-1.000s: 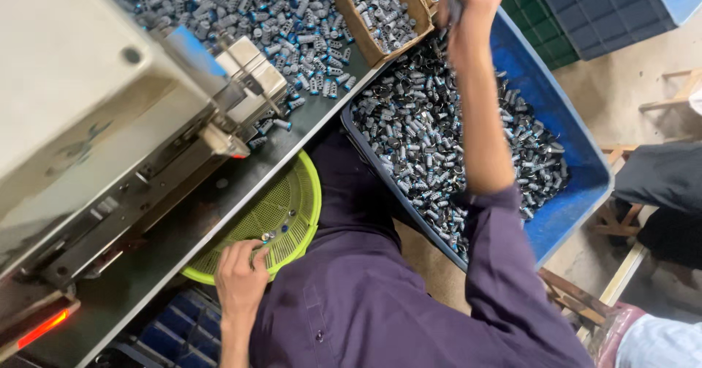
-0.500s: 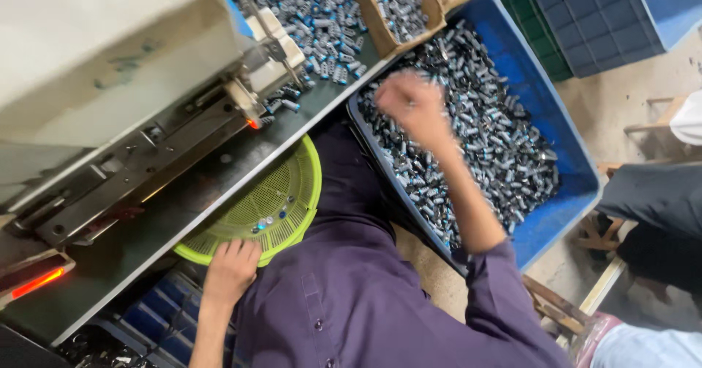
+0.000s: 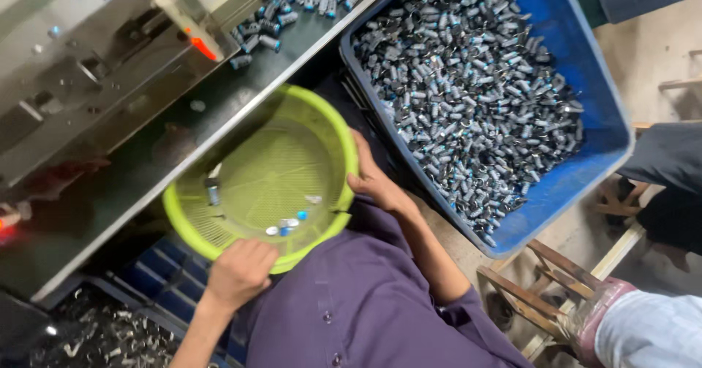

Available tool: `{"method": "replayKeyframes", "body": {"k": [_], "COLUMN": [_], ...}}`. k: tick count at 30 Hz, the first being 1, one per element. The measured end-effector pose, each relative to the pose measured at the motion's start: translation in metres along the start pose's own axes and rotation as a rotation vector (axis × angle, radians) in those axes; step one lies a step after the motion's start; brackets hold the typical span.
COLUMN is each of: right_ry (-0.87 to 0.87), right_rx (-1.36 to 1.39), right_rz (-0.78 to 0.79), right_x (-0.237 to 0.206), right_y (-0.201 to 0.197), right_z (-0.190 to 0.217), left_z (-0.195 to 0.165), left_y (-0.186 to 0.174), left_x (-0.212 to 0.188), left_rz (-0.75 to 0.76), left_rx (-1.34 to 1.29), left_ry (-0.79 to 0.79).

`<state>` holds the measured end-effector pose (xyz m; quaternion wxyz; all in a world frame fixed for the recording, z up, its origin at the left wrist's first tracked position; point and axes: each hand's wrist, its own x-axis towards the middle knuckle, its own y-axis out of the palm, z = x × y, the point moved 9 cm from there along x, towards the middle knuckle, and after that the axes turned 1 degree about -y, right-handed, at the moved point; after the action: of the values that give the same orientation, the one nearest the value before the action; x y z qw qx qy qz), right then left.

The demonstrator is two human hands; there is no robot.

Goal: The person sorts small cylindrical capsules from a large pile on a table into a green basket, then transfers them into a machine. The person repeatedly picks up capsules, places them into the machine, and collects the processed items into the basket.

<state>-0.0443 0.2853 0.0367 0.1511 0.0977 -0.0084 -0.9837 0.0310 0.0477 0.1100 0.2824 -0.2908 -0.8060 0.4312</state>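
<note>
1. Two hands now hold the green sieve basket (image 3: 267, 185) in the head view: the right hand (image 3: 376, 181), which was over the blue crate (image 3: 592, 112) half a second ago, has come across, and its grip is closed on the basket's near rim.
2. Left hand (image 3: 238, 271) keeps its place on the basket's lower rim, fingers curled over the edge in a closed grip, as in the earlier frames.
3. Between the two grips, on the basket's mesh floor, lie only a few small cylindrical parts (image 3: 287, 225); the basket is otherwise nearly bare.
4. Beyond the right grip, the blue crate is heaped with grey cylindrical parts (image 3: 475, 83); nothing from it shows in that hand.
5. Above both grips, the basket overlaps the edge of the tabletop (image 3: 219, 119), where the machine (image 3: 110, 54) stands with loose parts beside it.
6. Judged from this, the basket is steadied with both hands, low on stock.
</note>
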Motion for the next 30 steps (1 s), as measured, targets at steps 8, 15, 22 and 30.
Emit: {"method": "replayKeyframes", "body": {"k": [8, 15, 22, 30], "right_ry": [0.283, 0.156, 0.04, -0.169], "right_rx": [0.018, 0.626, 0.57, 0.684], "right_rz": [-0.33, -0.595, -0.857, -0.867], "right_x": [-0.101, -0.171, -0.159, -0.14], "right_y": [-0.072, -0.121, -0.12, -0.117], "right_z": [0.009, -0.051, -0.066, -0.067], "left_z": [-0.062, -0.082, -0.035, 0.019], "left_y": [-0.019, -0.013, -0.016, 0.027], "left_x": [0.054, 0.125, 0.214, 0.335], "left_rz": [-0.15, -0.111, 0.078, -0.204], "left_rx": [-0.089, 0.152, -0.187, 0.085], "left_ry": [0.273, 0.573, 0.279, -0.234]}}
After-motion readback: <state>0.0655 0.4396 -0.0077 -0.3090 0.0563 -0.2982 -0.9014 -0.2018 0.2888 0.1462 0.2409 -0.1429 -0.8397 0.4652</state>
